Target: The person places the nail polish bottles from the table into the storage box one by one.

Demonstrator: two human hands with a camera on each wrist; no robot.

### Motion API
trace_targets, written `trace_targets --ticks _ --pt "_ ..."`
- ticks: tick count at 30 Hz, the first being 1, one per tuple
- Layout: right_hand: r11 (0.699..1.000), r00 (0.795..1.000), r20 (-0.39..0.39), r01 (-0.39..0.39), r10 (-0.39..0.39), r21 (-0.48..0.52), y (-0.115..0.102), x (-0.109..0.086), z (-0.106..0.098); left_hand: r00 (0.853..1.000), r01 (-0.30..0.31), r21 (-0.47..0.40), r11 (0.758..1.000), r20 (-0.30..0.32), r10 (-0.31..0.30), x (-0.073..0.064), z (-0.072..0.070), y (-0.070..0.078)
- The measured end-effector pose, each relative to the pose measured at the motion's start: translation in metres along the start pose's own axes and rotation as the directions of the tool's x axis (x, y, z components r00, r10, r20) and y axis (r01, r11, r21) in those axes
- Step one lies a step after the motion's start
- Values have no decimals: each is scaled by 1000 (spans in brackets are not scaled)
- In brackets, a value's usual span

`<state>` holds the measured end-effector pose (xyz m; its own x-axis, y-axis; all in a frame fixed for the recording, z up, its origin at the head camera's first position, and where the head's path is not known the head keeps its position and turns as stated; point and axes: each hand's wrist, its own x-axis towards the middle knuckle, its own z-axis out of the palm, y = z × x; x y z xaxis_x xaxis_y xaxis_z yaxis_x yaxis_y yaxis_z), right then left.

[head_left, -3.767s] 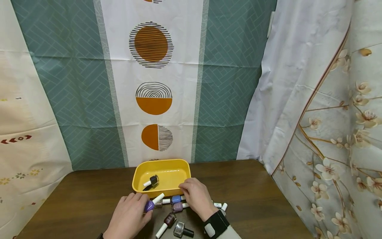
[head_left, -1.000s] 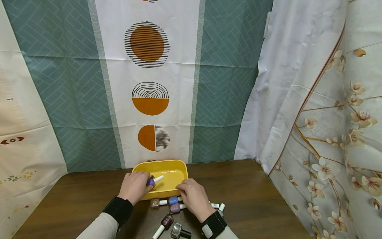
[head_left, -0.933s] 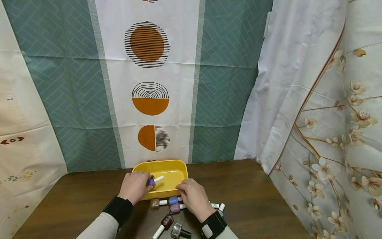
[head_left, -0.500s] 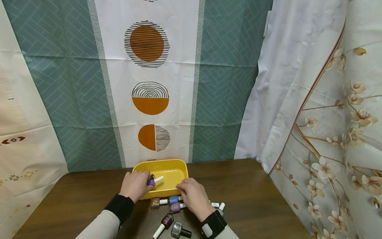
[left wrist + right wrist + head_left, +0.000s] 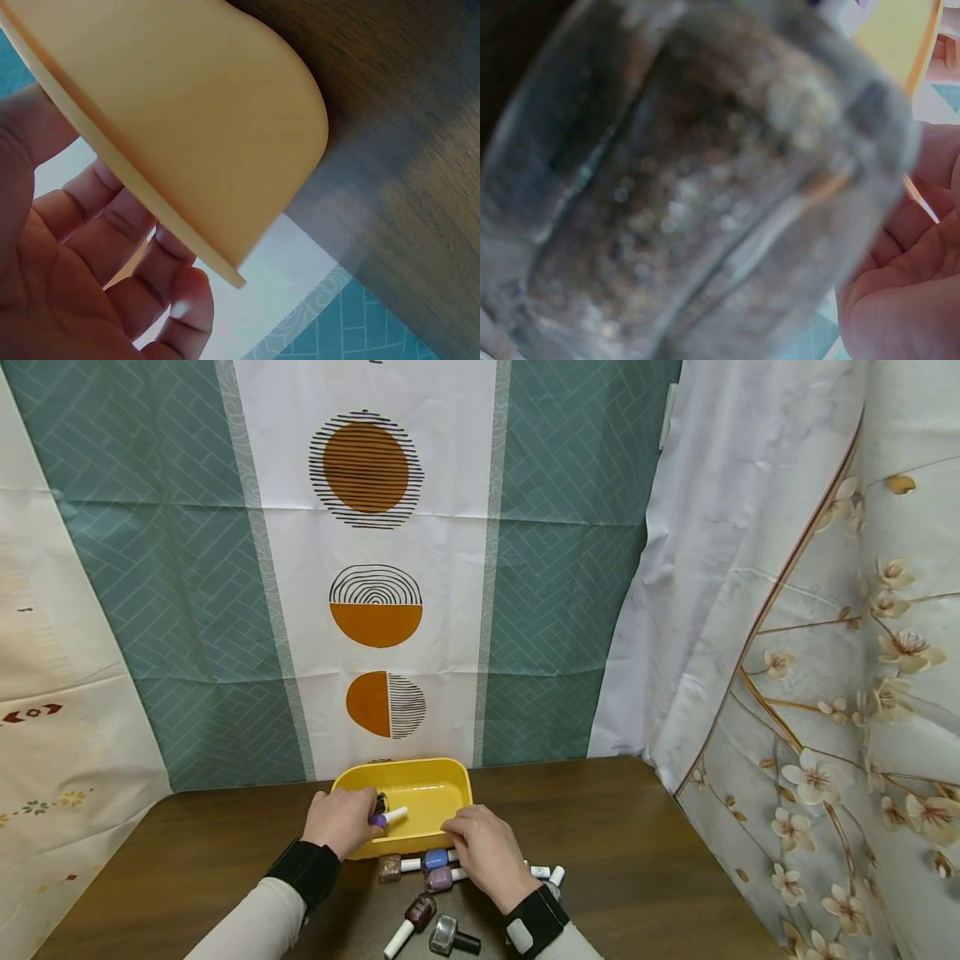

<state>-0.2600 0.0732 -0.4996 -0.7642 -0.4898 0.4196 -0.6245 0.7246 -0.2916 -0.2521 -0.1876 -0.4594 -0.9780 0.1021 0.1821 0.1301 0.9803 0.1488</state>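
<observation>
Left hand (image 5: 339, 822) grips purple bottle (image 5: 377, 820) at yellow tray's (image 5: 437, 800) eight o'clock; right hand (image 5: 489, 853) pinches rim, four o'clock. Careless release could strike dark bottle (image 5: 382, 802).

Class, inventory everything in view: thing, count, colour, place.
Table: one, brown, below
Tray: one, yellow, table's back
Purple bottle: one, purple, held at tray
Dark bottle: one, black, inside tray, mostly hidden
Glitter bottle: one, brown, before tray
Blue bottle: one, blue, alongside
Mauve bottle: one, mauve, nearer
Maroon bottle: one, maroon, front
Silver bottle: one, silver, front
Rightmost caps: two, white, on table
Cloths: several, green, white, floral, behind
Wristbands: two, black, wrists
Sleeves: two, pale, forearms
Left hand: one, gripping purple bottle
Right hand: one, at tray's near right corner
</observation>
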Motion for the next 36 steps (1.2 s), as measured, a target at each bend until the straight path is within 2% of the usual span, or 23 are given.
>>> trace_targets --ticks 8,16,19,22,28,32,36 --pt "1000 1000 12 3 -3 -10 -3 2 3 999 21 -15 1000 36 -21 -1 1 -5" --pt "999 999 -19 34 -35 -22 -7 2 5 1000 17 -39 999 23 -16 -6 -1 -11" --pt "999 999 -20 38 -38 -21 -8 3 6 1000 13 -52 999 -7 -13 -9 -1 -14" --pt "999 999 -17 35 -35 -15 -9 4 5 998 -4 -47 999 -65 1 -13 0 -16" --pt "1000 1000 -15 25 -25 -6 -10 6 1 984 -70 -71 995 -170 57 -28 2 -19" --pt "1000 999 -23 29 -29 -6 -9 4 0 977 -101 -111 989 -197 77 -41 3 -18" --pt "1000 999 -22 24 -24 -3 -6 0 -1 971 -124 -114 986 -219 96 -53 5 -17"
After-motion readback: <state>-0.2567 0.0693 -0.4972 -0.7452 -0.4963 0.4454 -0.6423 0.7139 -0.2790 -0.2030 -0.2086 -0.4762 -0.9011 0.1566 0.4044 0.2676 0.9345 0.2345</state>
